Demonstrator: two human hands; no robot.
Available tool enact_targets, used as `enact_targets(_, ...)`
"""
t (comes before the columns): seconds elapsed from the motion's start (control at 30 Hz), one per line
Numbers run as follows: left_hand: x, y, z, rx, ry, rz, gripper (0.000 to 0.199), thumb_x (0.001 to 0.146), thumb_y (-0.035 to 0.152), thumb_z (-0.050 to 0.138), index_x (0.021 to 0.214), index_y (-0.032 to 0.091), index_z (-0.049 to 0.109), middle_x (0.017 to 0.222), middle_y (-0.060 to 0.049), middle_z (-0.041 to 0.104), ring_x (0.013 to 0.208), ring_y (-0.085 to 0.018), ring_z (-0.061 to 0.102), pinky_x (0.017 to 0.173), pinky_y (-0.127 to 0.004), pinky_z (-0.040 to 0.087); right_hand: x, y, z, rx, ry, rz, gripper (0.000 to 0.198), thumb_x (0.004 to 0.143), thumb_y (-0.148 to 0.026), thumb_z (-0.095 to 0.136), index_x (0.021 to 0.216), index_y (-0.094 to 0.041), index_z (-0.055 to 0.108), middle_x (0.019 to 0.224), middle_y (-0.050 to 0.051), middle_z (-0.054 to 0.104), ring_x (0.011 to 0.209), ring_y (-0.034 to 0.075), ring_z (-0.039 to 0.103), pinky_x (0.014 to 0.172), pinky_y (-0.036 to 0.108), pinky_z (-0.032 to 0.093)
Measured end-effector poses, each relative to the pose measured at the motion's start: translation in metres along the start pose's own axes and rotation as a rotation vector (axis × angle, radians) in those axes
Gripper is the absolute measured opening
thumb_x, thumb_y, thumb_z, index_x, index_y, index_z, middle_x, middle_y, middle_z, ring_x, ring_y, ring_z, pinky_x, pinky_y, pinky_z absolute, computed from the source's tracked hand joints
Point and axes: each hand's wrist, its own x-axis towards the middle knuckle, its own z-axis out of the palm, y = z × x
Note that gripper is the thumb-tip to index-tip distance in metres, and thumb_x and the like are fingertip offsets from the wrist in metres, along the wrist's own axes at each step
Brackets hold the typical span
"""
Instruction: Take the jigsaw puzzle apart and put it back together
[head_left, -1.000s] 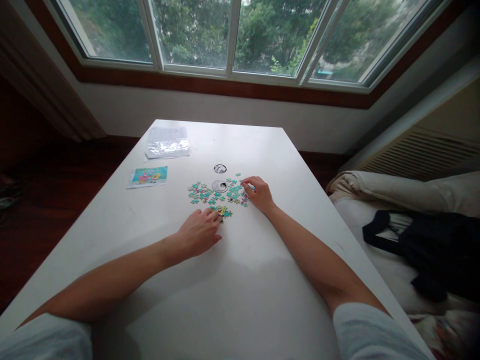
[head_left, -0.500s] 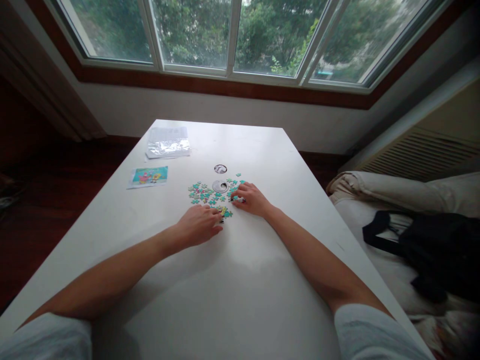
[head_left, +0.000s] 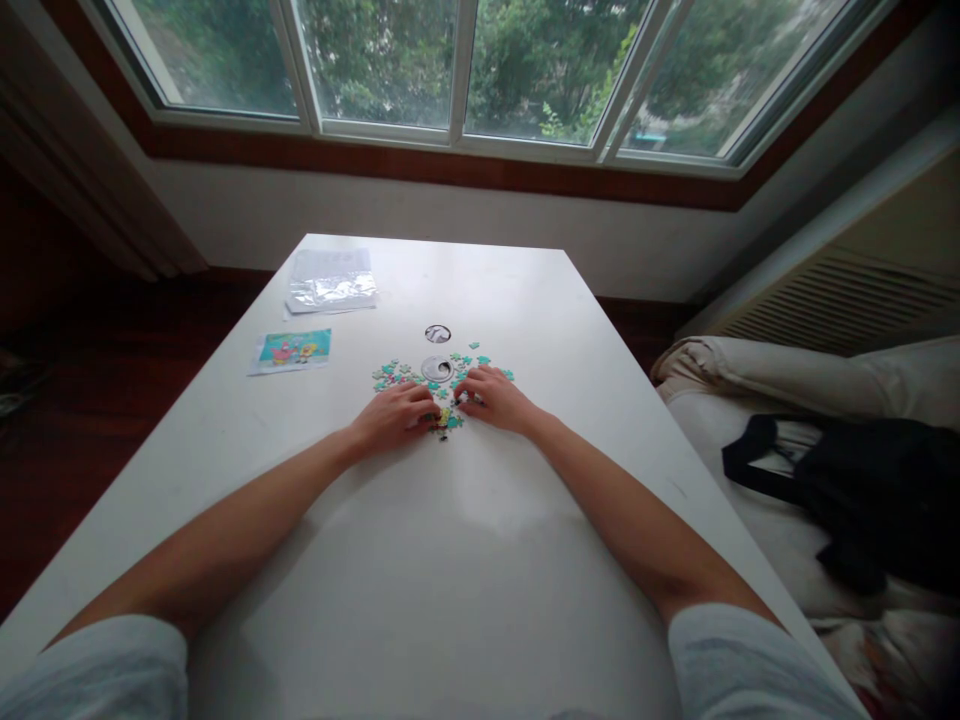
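Small jigsaw puzzle pieces (head_left: 390, 372), mostly turquoise with some yellow and pink, lie scattered on the white table around both hands. My left hand (head_left: 396, 414) rests at the near left of the pile, its fingers curled down and closed at a small yellow and turquoise cluster (head_left: 448, 421); what its fingertips hold is hidden. Opposite it, my right hand (head_left: 496, 398) pinches a small dark-marked puzzle piece at the right of that cluster. A round grey-white disc (head_left: 436, 369) lies among the pieces just beyond the hands.
Farther back on the table (head_left: 480, 580) is a dark-rimmed round item (head_left: 438, 334). A cartoon picture card (head_left: 294, 349) and a clear plastic bag with paper (head_left: 332, 281) lie at the left. A black bag (head_left: 877, 480) rests on the pale sofa (head_left: 750, 365) at right.
My left hand has moved forward over the near-left pieces, uncovering the near edge of the cluster. My right hand has shifted slightly left, toward the cluster.
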Motion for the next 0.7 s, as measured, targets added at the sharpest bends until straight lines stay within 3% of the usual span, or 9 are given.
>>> enact_targets(0.13,0.000,-0.005,0.005,-0.010,0.043,0.027,0.024,0.102,0.027,0.049,0.113,0.023,0.071,0.108,-0.007,0.067,0.102,-0.019,0.058,0.097,-0.033,0.046,0.000,-0.001,0.003,0.091,0.045,0.031,0.011,0.089,-0.029,0.072,0.098,-0.023,0.069,0.093,0.005,0.067,0.093,0.024,0.055,0.086,0.036,0.040)
enact_targets(0.33,-0.001,-0.018,0.018,-0.040,0.150,0.108,0.021,0.098,0.035,0.061,0.111,0.024,0.072,0.107,-0.007,0.069,0.101,-0.022,0.059,0.094,-0.036,0.048,0.001,-0.005,0.003,0.382,0.146,0.098,0.006,0.088,-0.026,0.069,0.086,-0.020,0.068,0.084,0.003,0.068,0.085,0.019,0.058,0.080,0.032,0.042)
enact_targets(0.53,-0.003,-0.025,0.019,-0.062,0.180,0.122,0.023,0.098,0.026,0.060,0.117,0.028,0.073,0.110,-0.005,0.071,0.103,-0.022,0.059,0.095,-0.037,0.048,0.004,-0.015,0.004,0.648,0.061,0.258,0.014,0.086,-0.032,0.070,0.088,-0.019,0.067,0.074,-0.001,0.065,0.066,0.013,0.054,0.062,0.025,0.038)
enact_targets(0.7,-0.003,-0.028,0.020,-0.097,0.218,0.117,0.021,0.096,0.024,0.061,0.112,0.027,0.074,0.107,-0.005,0.071,0.103,-0.021,0.059,0.095,-0.037,0.048,0.004,-0.025,0.005,0.645,0.037,0.291,0.013,0.085,-0.031,0.070,0.089,-0.019,0.069,0.078,0.000,0.068,0.070,0.014,0.058,0.064,0.026,0.040)
